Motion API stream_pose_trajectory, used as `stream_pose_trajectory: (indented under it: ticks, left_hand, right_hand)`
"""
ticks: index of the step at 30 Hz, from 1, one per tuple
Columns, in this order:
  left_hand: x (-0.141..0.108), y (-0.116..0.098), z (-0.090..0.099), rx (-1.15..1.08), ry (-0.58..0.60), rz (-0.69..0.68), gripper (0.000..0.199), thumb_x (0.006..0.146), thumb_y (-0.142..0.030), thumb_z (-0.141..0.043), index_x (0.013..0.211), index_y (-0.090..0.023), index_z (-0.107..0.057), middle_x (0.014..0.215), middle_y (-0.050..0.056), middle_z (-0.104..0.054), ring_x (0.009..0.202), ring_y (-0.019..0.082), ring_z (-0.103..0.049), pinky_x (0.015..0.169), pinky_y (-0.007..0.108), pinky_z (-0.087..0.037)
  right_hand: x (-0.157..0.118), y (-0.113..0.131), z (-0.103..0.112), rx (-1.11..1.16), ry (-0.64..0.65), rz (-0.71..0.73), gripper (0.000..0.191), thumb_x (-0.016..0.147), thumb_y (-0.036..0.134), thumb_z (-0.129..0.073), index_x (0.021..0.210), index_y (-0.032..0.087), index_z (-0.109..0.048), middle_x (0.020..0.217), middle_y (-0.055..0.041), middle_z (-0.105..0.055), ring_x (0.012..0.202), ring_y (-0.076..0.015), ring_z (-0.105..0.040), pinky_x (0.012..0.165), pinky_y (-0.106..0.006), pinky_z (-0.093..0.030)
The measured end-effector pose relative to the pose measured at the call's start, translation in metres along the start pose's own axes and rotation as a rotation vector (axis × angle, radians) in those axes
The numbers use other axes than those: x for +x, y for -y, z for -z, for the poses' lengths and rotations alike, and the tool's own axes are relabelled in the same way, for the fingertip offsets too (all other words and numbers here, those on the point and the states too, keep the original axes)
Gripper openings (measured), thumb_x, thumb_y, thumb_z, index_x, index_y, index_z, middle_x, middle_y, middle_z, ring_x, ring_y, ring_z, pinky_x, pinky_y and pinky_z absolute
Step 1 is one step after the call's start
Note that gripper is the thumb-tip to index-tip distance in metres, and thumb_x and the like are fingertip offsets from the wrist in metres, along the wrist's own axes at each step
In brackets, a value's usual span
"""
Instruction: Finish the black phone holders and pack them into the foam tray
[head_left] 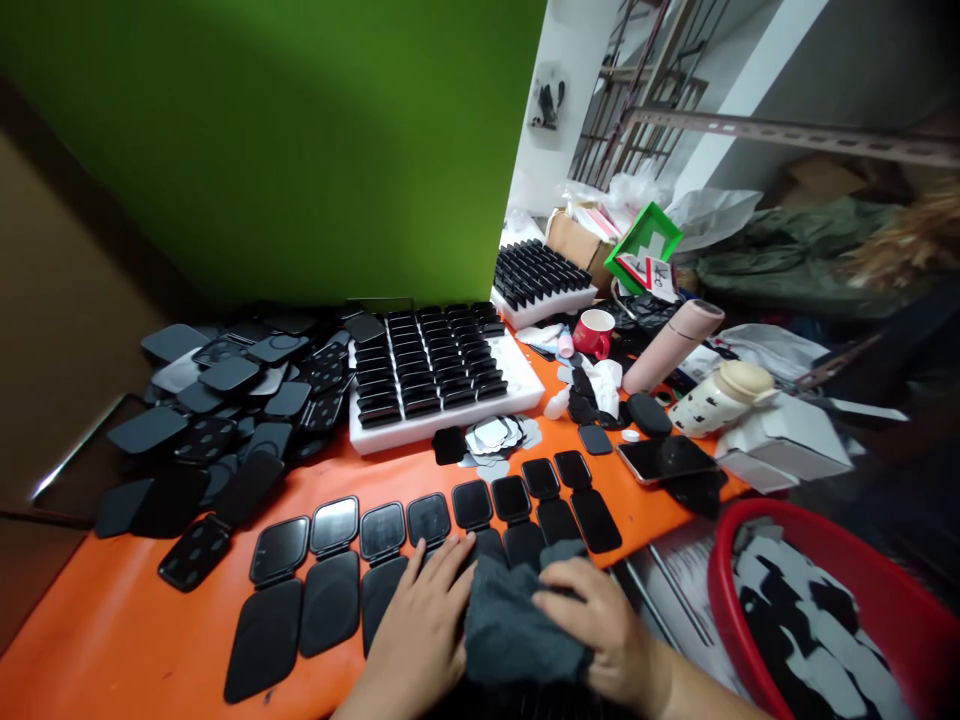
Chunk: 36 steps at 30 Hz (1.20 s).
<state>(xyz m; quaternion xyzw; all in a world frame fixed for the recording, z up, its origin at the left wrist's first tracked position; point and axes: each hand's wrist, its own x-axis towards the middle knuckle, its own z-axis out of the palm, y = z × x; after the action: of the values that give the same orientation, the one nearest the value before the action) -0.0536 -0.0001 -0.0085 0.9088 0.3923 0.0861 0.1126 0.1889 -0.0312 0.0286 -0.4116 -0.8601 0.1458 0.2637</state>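
Note:
A row of black compact mirrors (330, 600), unfolded flat with the mirror halves on the far side, lies along the near part of the orange table. My left hand (431, 615) rests over the middle of this row, fingers stretched out and partly spread, covering parts of several compacts. Bunched in my right hand (600, 620) is a dark grey cloth (517, 625), its fingers curled over it. The cloth lies just right of my left hand and hides the near ends of some compacts. To the right, an uncovered compact mirror (596, 520) ends the row.
Loose black compacts (229, 375) are heaped at left. A white foam tray (450, 425) holds closed compacts upright in rows. Thin cut pieces (495, 435) lie before it. At right are a red mug (594, 335), pink bottle (675, 345), phone (667, 458) and red basin (724, 590).

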Motion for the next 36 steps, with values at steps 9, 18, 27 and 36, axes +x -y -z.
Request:
stream_pose_trajectory:
  ticks: [9, 18, 27, 36]
  left_hand:
    - [-0.001, 0.002, -0.004, 0.018, -0.084, -0.002, 0.053, 0.082, -0.041, -0.051, 0.132, -0.03, -0.036, 0.138, 0.003, -0.038, 0.122, 0.027, -0.039, 0.101, 0.052, -0.029]
    - [-0.001, 0.002, -0.003, 0.03, -0.03, 0.01, 0.058, 0.079, -0.031, -0.056, 0.133, -0.032, -0.034, 0.14, 0.001, -0.035, 0.122, 0.025, -0.039, 0.102, 0.05, -0.029]
    - [-0.001, 0.004, -0.006, 0.038, -0.074, -0.005, 0.056, 0.081, -0.044, -0.053, 0.132, -0.031, -0.035, 0.14, 0.001, -0.036, 0.121, 0.026, -0.041, 0.099, 0.051, -0.033]
    - [-0.001, 0.003, -0.003, 0.033, -0.12, -0.023, 0.056, 0.08, -0.043, -0.055, 0.131, -0.031, -0.036, 0.138, 0.002, -0.039, 0.118, 0.025, -0.044, 0.099, 0.049, -0.034]
  right_hand:
    - [-0.007, -0.049, -0.001, -0.197, 0.239, -0.326, 0.044, 0.07, 0.037, -0.06, 0.114, 0.028, -0.055, 0.134, -0.0067, -0.041, 0.126, -0.0309, -0.029, 0.1, -0.054, -0.022]
    - [0.004, -0.014, -0.013, 0.088, 0.085, -0.272, 0.015, 0.052, 0.015, -0.052, 0.066, 0.02, -0.05, 0.071, -0.001, -0.052, 0.07, -0.0187, -0.048, 0.065, -0.032, -0.042]
    - [0.052, -0.046, 0.028, -0.029, 0.171, -0.296, 0.02, 0.073, 0.035, -0.055, 0.086, 0.022, -0.061, 0.121, -0.007, -0.05, 0.117, -0.0301, -0.039, 0.097, -0.051, -0.026]
    - [0.055, -0.073, -0.018, -0.231, 0.129, -0.554, 0.093, 0.058, 0.062, -0.065, 0.133, 0.017, -0.033, 0.142, -0.0144, -0.025, 0.13, -0.032, -0.021, 0.102, -0.047, -0.024]
